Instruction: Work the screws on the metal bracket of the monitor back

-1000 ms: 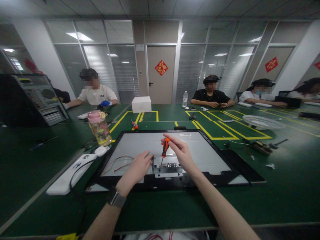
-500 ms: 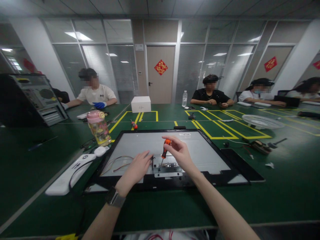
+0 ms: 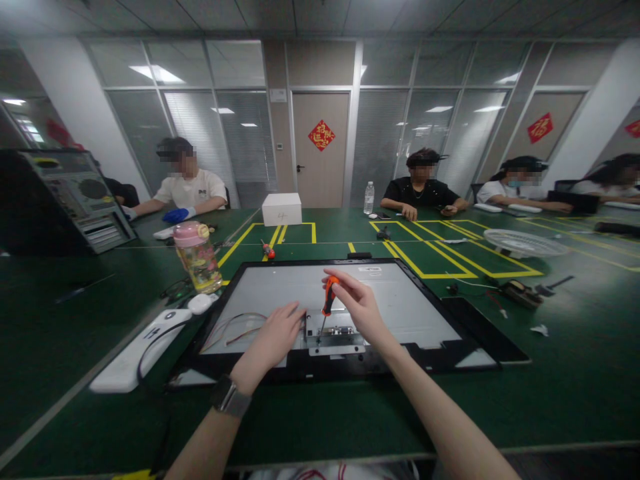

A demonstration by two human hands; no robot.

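A monitor panel lies back-up on the green table, black frame around a grey metal back. My right hand is closed round an orange-handled screwdriver, held upright with its tip down on a small metal bracket near the panel's front edge. My left hand, with a watch on the wrist, rests on the panel just left of the bracket, fingers curled against it. Thin coloured wires loop across the panel to the left.
A pink-lidded bottle, a white device with a black cable and a computer case stand left. A white box, a small red screwdriver, a fan grille and loose parts lie beyond. Several people sit across the table.
My right hand has turned slightly on the screwdriver handle, which stays over the bracket. My left hand has not moved. The person at the far left has shifted a blue-gloved hand.
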